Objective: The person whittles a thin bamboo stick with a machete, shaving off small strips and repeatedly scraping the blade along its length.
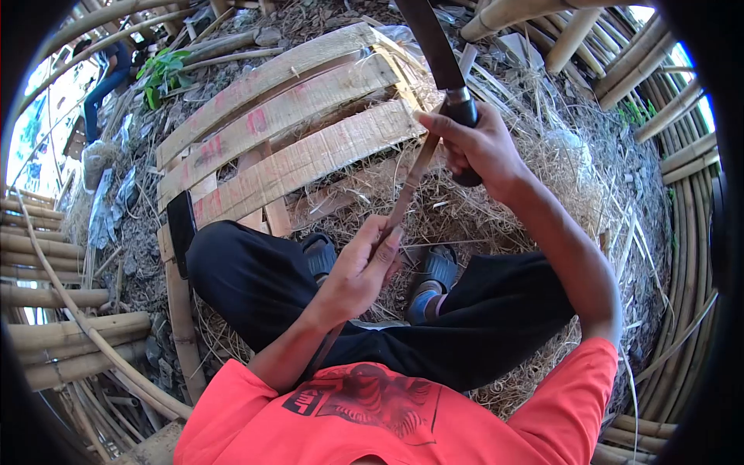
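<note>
My right hand is closed round the black handle of a large knife, a machete-like one with its broad dark blade pointing up and away. A long thin bamboo strip slants from beside the knife's handle down towards my lap. My left hand grips this strip around its middle, thumb lying along it. At its upper end the strip passes close by my right thumb and the base of the blade. Below my left wrist, its lower part runs on beside the forearm.
A slatted wooden pallet with red marks lies ahead. A black phone rests at its left corner by my knee. Curled shavings cover the ground. Bamboo poles stand on both sides. Another person is at the far left.
</note>
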{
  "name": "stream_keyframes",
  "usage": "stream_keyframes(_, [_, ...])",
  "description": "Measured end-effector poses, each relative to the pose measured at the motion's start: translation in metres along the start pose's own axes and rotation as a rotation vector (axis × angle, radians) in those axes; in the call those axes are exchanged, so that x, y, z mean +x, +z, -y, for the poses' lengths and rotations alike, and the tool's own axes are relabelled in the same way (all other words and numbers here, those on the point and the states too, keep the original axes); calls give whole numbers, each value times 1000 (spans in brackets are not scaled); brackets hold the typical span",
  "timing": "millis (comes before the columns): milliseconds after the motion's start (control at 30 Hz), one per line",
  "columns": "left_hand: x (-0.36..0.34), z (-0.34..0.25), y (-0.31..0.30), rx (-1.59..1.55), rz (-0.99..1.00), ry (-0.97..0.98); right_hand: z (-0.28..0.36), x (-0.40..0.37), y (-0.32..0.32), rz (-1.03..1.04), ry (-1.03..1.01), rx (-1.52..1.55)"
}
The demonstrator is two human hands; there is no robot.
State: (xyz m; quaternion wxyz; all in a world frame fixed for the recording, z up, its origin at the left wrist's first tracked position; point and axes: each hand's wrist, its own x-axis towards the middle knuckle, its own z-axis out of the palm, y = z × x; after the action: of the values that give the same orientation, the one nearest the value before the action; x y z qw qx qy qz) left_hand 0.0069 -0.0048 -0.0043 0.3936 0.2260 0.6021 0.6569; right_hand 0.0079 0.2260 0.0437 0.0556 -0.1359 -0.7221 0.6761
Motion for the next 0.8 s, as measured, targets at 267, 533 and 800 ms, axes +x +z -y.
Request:
stream_keyframes(267, [-17,14,-31,-36,-28,-76,5,1,-35,-180,10,-46])
stream_keyframes(533, [-8,2,-24,-20,-47,-97,-1,-17,-40,127,67,-223])
stream_keyframes(800, [-2,2,-20,-30,-77,-136,-9,-28,-26,261,147,-431])
